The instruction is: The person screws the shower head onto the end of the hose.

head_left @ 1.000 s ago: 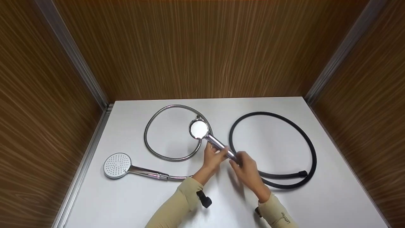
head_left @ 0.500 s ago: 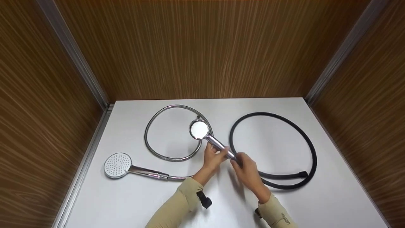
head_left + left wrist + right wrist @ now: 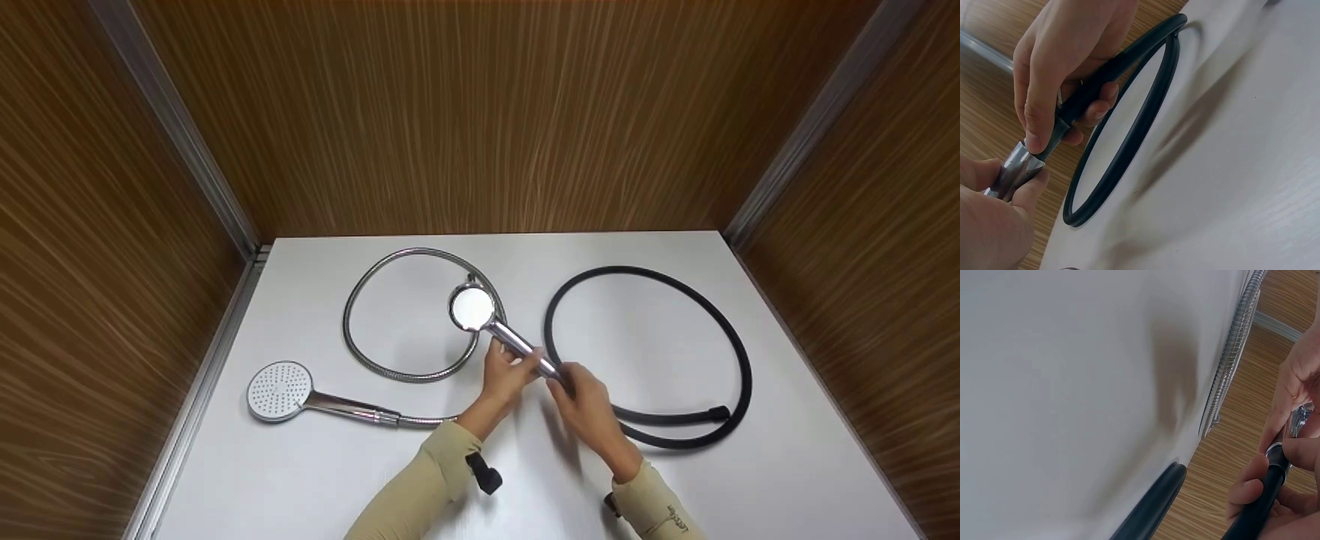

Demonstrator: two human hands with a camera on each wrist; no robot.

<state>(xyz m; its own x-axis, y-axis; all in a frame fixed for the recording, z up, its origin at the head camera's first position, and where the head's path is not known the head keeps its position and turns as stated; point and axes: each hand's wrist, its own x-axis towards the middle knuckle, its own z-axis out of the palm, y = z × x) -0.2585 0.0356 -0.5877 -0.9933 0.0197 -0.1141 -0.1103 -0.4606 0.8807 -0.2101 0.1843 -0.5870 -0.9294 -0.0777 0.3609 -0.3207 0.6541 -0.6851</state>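
A chrome shower head [image 3: 472, 308] with a round pale face is held above the table, tilted, its handle running down to the right. My left hand [image 3: 504, 379] grips that handle near its lower end. At the handle's end my right hand [image 3: 586, 401] pinches the end fitting of a black shower hose [image 3: 646, 271]. In the left wrist view the black fitting [image 3: 1054, 137] meets the chrome handle [image 3: 1015, 171]; the threads are hidden. The right wrist view shows the right hand's fingers [image 3: 1248, 491] curled round the hose end beside a metal ring.
A second shower head [image 3: 279, 391] with a white perforated face lies at the left, joined to a coiled metal hose [image 3: 411, 376]. The black hose's free end [image 3: 718, 412] lies at the right. Wood-grain walls [image 3: 480, 120] border the white table [image 3: 795, 465] at the back and sides.
The right hand's fingers have shifted slightly at the hose end. The left hand and the shower head have hardly moved.
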